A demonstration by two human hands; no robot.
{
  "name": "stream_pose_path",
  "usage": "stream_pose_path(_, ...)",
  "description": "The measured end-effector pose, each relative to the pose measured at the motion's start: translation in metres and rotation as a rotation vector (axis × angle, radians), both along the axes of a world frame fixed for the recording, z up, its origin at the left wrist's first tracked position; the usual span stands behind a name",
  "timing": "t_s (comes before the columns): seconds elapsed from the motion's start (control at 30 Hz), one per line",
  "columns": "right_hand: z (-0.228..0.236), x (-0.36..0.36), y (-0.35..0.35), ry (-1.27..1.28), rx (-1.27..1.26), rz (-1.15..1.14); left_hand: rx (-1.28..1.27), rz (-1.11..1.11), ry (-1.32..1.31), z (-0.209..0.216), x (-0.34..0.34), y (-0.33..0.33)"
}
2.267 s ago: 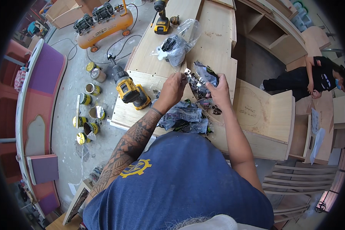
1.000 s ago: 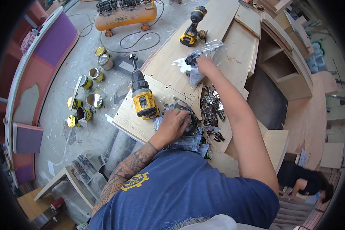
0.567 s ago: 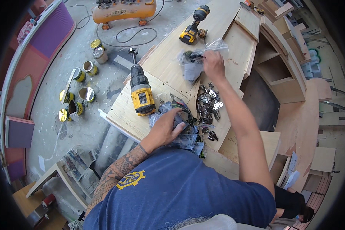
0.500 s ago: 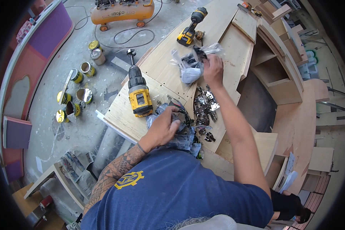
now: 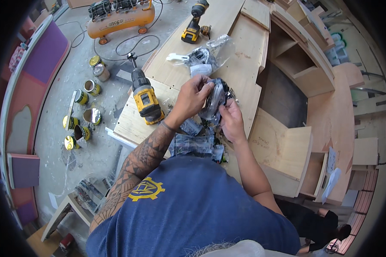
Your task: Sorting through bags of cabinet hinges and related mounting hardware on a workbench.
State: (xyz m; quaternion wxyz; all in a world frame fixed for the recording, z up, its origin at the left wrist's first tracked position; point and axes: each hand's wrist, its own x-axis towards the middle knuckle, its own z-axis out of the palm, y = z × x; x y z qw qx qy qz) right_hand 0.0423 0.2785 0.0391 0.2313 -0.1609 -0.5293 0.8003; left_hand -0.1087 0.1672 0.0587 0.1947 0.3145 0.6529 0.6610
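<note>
Both hands hold a small clear plastic bag (image 5: 213, 105) with dark contents that I cannot make out. My left hand (image 5: 193, 97) pinches its upper left edge, and my right hand (image 5: 232, 121) grips its right side. Just below them, several crumpled plastic packets (image 5: 193, 143) lie on the wooden panel against my shirt. The metal hinges are mostly hidden behind my hands. Beyond them rests a larger clear bag (image 5: 203, 58) with black parts, a white label and a white strip. Left of my left hand lies a yellow and black cordless drill (image 5: 146, 100) with a wide cutter bit.
A second cordless driver (image 5: 194, 25) stands farther back on the panel. Open wooden compartments (image 5: 294, 60) border the right side. On the floor at left are several paint tins (image 5: 92, 88) and an orange air compressor (image 5: 120, 21) with a hose. Another person (image 5: 313, 222) is low at the right.
My right hand has let go of the larger bag and come nearer. My left hand has risen from the packets, and both now grip the small bag. The view has shifted slightly.
</note>
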Motion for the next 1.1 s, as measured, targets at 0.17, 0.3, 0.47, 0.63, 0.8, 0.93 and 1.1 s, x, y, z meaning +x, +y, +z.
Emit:
stream_pose_path(0.17, 0.003, 0.035, -0.007, -0.035, 0.086, -0.023, 0.039, -0.114, -0.267, -0.019, 0.026, -0.001)
stream_pose_path(0.3, -0.002, 0.044, 0.008, -0.072, 0.292, -0.092, -0.148, -0.310, 0.131, 0.000, 0.047, -0.008)
stream_pose_path(0.47, -0.002, 0.052, 0.001, -0.174, 0.312, -0.126, -0.125, -0.111, 0.508, 0.010, 0.066, -0.014)
stream_pose_path(0.63, -0.021, 0.055, -0.008, -0.097, 0.158, -0.323, -0.156, -0.133, 0.548, 0.016, 0.066, -0.019)
stream_pose_path(0.8, -0.021, 0.053, -0.009, -0.177, 0.181, -0.419, -0.255, -0.190, 0.531, 0.015, 0.070, -0.024)
stream_pose_path(0.93, -0.013, 0.049, -0.015, -0.188, 0.215, -0.475, -0.044, -0.171, 0.498, 0.009, 0.076, -0.020)
stream_pose_path(1.1, -0.015, 0.048, -0.015, -0.225, 0.321, -0.517, -0.212, -0.241, 0.449, 0.014, 0.073, -0.025)
